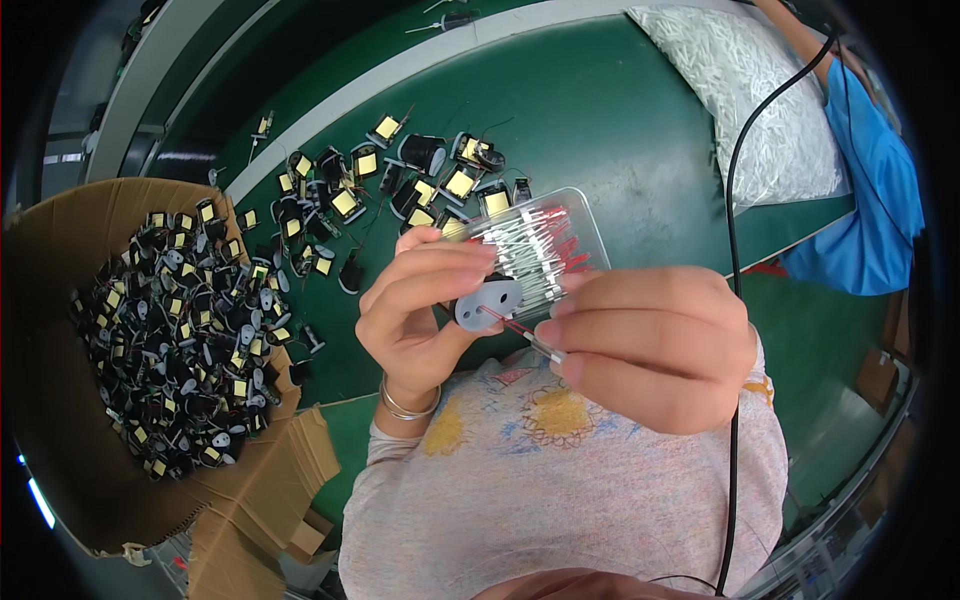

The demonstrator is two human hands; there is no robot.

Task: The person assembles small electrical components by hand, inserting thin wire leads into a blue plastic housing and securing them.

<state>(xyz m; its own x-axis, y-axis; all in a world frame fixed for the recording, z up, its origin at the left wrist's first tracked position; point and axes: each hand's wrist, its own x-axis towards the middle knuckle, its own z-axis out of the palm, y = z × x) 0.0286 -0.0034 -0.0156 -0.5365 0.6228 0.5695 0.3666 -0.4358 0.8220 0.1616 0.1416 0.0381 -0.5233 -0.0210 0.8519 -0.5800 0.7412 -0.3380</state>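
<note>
Hands (655,345) holding grey-ended part (489,297), wires (515,326); green table (620,130)

Bright, even light (edges dark, bowed)

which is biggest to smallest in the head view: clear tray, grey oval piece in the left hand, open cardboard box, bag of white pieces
1. Open cardboard box
2. Bag of white pieces
3. Clear tray, partly covered
4. Grey oval piece
</note>
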